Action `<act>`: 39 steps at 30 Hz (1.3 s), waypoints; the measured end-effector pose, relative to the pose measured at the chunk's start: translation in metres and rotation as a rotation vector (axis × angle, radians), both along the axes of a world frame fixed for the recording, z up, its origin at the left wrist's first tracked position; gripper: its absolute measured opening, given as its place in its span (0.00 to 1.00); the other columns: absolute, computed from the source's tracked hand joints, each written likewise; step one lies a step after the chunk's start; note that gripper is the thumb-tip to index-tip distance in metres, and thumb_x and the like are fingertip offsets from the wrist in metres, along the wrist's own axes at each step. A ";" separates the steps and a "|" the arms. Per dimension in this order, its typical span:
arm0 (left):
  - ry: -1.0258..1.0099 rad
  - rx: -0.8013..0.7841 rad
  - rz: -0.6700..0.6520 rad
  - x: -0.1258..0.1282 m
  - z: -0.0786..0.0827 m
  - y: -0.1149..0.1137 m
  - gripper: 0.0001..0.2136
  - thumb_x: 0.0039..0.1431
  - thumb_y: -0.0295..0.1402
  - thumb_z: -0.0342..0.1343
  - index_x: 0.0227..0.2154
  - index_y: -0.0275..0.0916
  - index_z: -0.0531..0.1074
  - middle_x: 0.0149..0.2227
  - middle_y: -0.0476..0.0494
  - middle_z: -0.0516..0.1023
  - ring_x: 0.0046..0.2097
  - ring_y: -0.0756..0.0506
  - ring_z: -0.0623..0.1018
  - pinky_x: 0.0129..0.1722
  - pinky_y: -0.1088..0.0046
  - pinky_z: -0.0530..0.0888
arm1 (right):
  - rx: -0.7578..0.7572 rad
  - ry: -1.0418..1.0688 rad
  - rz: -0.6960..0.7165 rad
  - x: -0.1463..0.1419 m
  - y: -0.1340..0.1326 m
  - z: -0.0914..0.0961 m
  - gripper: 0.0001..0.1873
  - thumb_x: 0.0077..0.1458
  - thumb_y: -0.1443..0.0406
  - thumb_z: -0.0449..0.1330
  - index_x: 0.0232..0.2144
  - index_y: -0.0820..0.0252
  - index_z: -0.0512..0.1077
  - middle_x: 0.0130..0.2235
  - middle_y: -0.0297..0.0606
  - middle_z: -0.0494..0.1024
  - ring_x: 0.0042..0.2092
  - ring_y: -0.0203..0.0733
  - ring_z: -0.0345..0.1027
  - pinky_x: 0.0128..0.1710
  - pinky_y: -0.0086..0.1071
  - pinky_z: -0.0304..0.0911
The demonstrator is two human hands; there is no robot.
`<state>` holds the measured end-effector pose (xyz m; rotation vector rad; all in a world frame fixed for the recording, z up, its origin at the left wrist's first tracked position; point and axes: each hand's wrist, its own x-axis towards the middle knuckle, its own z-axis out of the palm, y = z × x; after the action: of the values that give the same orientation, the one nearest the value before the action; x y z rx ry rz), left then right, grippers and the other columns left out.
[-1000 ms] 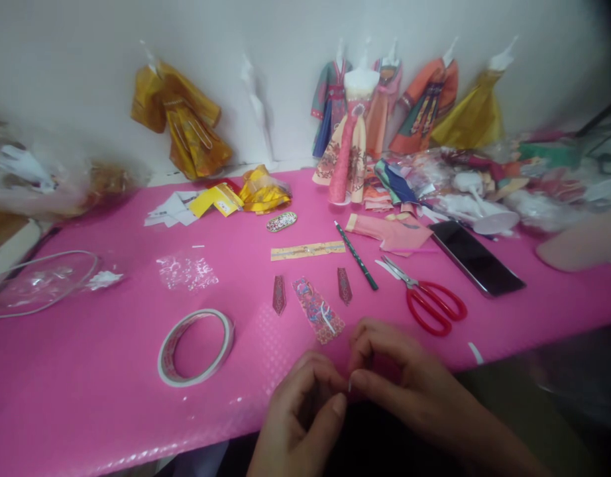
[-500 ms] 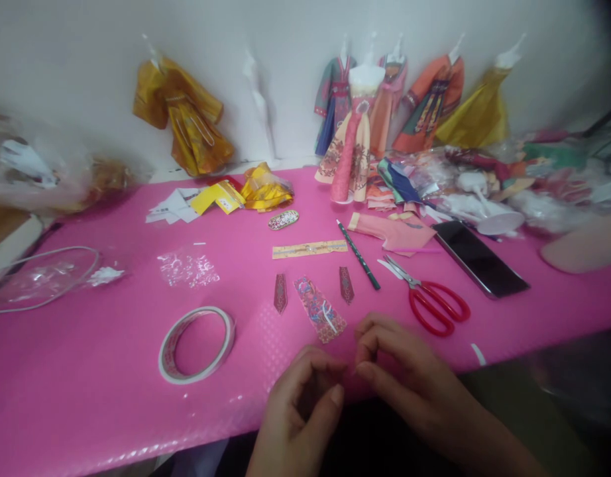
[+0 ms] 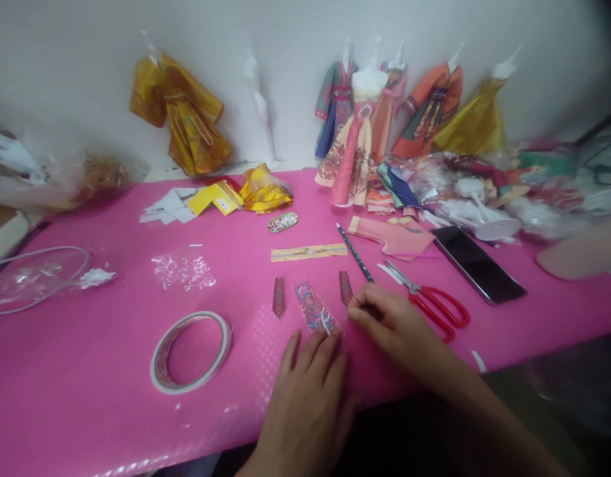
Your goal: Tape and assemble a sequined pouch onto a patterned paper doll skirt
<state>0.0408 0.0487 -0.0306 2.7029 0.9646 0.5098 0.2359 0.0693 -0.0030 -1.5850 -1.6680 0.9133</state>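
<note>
My left hand (image 3: 305, 391) lies palm down on the table with its fingers spread, the fingertips touching the lower end of a patterned fabric strip (image 3: 313, 305). A thin white string (image 3: 326, 320) curls on that strip. Just right of it, my right hand (image 3: 395, 328) has thumb and forefinger pinched together; what they hold, if anything, is too small to make out. Two dark red pointed pieces flank the strip: a left pointed piece (image 3: 279, 298) and a right pointed piece (image 3: 344, 287), the latter close to my right fingertips.
Red-handled scissors (image 3: 442, 308) and a phone (image 3: 479, 264) lie to the right. A pencil (image 3: 354, 252) and a yellow patterned band (image 3: 309, 252) are farther back. A tape roll (image 3: 159, 361) rests at left. Doll dresses on stands, including a pink one (image 3: 352, 165), line the wall.
My left hand has turned palm down, opened and reached forward onto the strip's lower end. My right hand has moved forward, still pinched, and now covers part of the scissor handles.
</note>
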 end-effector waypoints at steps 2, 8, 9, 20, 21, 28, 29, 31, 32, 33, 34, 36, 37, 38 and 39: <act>-0.005 0.001 -0.008 -0.008 0.000 0.000 0.16 0.65 0.34 0.53 0.53 0.37 0.70 0.54 0.37 0.77 0.55 0.34 0.75 0.57 0.40 0.68 | -0.031 -0.038 0.008 -0.006 0.007 -0.004 0.07 0.61 0.68 0.54 0.29 0.58 0.67 0.31 0.33 0.73 0.34 0.39 0.67 0.35 0.32 0.61; -0.063 -0.008 -0.004 -0.015 0.001 0.002 0.14 0.64 0.30 0.52 0.51 0.37 0.72 0.55 0.36 0.77 0.56 0.33 0.74 0.56 0.33 0.65 | -0.076 -0.078 0.052 -0.020 0.019 -0.007 0.09 0.61 0.69 0.54 0.28 0.59 0.68 0.28 0.31 0.74 0.31 0.37 0.67 0.31 0.29 0.59; -0.049 -0.013 -0.001 -0.014 0.002 0.003 0.15 0.63 0.30 0.53 0.51 0.37 0.72 0.55 0.36 0.76 0.56 0.32 0.73 0.55 0.31 0.65 | -0.080 -0.086 0.063 -0.021 0.020 -0.006 0.09 0.61 0.69 0.54 0.28 0.59 0.68 0.28 0.31 0.75 0.31 0.37 0.67 0.31 0.29 0.59; 0.003 -0.029 -0.015 -0.010 -0.005 0.005 0.16 0.61 0.33 0.55 0.51 0.37 0.71 0.54 0.36 0.77 0.57 0.30 0.72 0.56 0.32 0.65 | -0.134 -0.181 0.154 -0.021 0.027 -0.008 0.10 0.62 0.67 0.54 0.27 0.58 0.70 0.29 0.34 0.78 0.32 0.38 0.71 0.34 0.30 0.60; -0.008 -0.035 -0.006 -0.010 -0.005 0.006 0.15 0.62 0.34 0.55 0.51 0.37 0.72 0.54 0.37 0.77 0.57 0.30 0.72 0.56 0.33 0.65 | -0.141 -0.184 0.159 -0.020 0.027 -0.009 0.11 0.62 0.67 0.54 0.27 0.58 0.70 0.28 0.34 0.78 0.32 0.38 0.71 0.33 0.30 0.60; 0.013 -0.054 -0.021 -0.011 -0.005 0.007 0.17 0.60 0.35 0.57 0.51 0.38 0.72 0.54 0.38 0.77 0.56 0.31 0.73 0.56 0.35 0.65 | -0.164 -0.218 0.180 -0.019 0.029 -0.009 0.10 0.62 0.67 0.54 0.28 0.58 0.71 0.29 0.34 0.79 0.32 0.39 0.72 0.33 0.30 0.60; 0.022 -0.053 -0.027 -0.011 -0.005 0.007 0.17 0.59 0.34 0.57 0.52 0.38 0.72 0.55 0.37 0.77 0.56 0.30 0.73 0.56 0.34 0.65 | -0.166 -0.223 0.184 -0.019 0.029 -0.009 0.10 0.62 0.67 0.54 0.28 0.58 0.71 0.29 0.34 0.79 0.32 0.39 0.72 0.33 0.30 0.60; 0.033 -0.034 -0.040 -0.012 -0.005 0.008 0.19 0.58 0.33 0.58 0.52 0.37 0.71 0.56 0.36 0.76 0.56 0.29 0.72 0.54 0.33 0.66 | -0.171 -0.234 0.190 -0.019 0.030 -0.008 0.10 0.62 0.67 0.54 0.29 0.58 0.71 0.29 0.34 0.79 0.32 0.39 0.72 0.33 0.30 0.60; 0.038 -0.022 -0.047 -0.013 -0.005 0.008 0.20 0.57 0.33 0.59 0.52 0.36 0.71 0.57 0.36 0.75 0.56 0.28 0.72 0.53 0.32 0.67 | -0.174 -0.239 0.192 -0.019 0.030 -0.008 0.10 0.62 0.66 0.54 0.29 0.58 0.71 0.29 0.34 0.79 0.32 0.39 0.72 0.33 0.30 0.59; 0.047 -0.013 -0.054 -0.013 -0.005 0.008 0.20 0.56 0.33 0.59 0.53 0.35 0.71 0.57 0.35 0.75 0.56 0.27 0.72 0.52 0.31 0.67 | -0.177 -0.244 0.194 -0.019 0.030 -0.008 0.10 0.62 0.66 0.54 0.28 0.58 0.71 0.29 0.34 0.79 0.32 0.39 0.72 0.33 0.30 0.59; 0.055 -0.006 -0.059 -0.014 -0.006 0.008 0.21 0.56 0.32 0.59 0.53 0.35 0.71 0.56 0.34 0.76 0.56 0.27 0.72 0.52 0.31 0.67 | -0.181 -0.248 0.197 -0.019 0.030 -0.008 0.10 0.62 0.66 0.54 0.28 0.58 0.71 0.29 0.34 0.79 0.32 0.39 0.71 0.33 0.30 0.59; 0.059 -0.005 -0.053 -0.014 -0.006 0.008 0.20 0.56 0.32 0.59 0.53 0.35 0.71 0.56 0.34 0.76 0.57 0.28 0.72 0.53 0.33 0.67 | -0.188 -0.250 0.204 -0.019 0.031 -0.007 0.11 0.62 0.66 0.53 0.28 0.58 0.71 0.29 0.34 0.79 0.31 0.38 0.71 0.32 0.30 0.58; 0.056 -0.008 -0.049 -0.013 -0.006 0.008 0.20 0.57 0.32 0.58 0.53 0.36 0.71 0.56 0.34 0.76 0.57 0.29 0.72 0.54 0.34 0.66 | -0.191 -0.250 0.206 -0.019 0.031 -0.007 0.10 0.62 0.67 0.53 0.28 0.58 0.71 0.29 0.34 0.79 0.31 0.38 0.71 0.32 0.30 0.58; 0.051 -0.013 -0.043 -0.013 -0.006 0.008 0.19 0.57 0.32 0.58 0.52 0.36 0.71 0.56 0.35 0.76 0.57 0.29 0.72 0.55 0.34 0.66 | -0.194 -0.250 0.207 -0.019 0.031 -0.006 0.10 0.62 0.67 0.53 0.29 0.58 0.71 0.29 0.34 0.79 0.31 0.38 0.71 0.32 0.30 0.58; 0.048 -0.018 -0.040 -0.013 -0.006 0.007 0.19 0.57 0.32 0.58 0.52 0.37 0.71 0.56 0.35 0.76 0.57 0.30 0.71 0.56 0.35 0.66 | -0.196 -0.251 0.207 -0.019 0.031 -0.006 0.10 0.62 0.67 0.53 0.28 0.58 0.70 0.29 0.34 0.78 0.31 0.38 0.71 0.32 0.30 0.58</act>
<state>0.0279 0.0561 -0.0362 2.7237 0.9213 0.4278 0.2168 0.1007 -0.0085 -1.7381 -1.9985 1.0444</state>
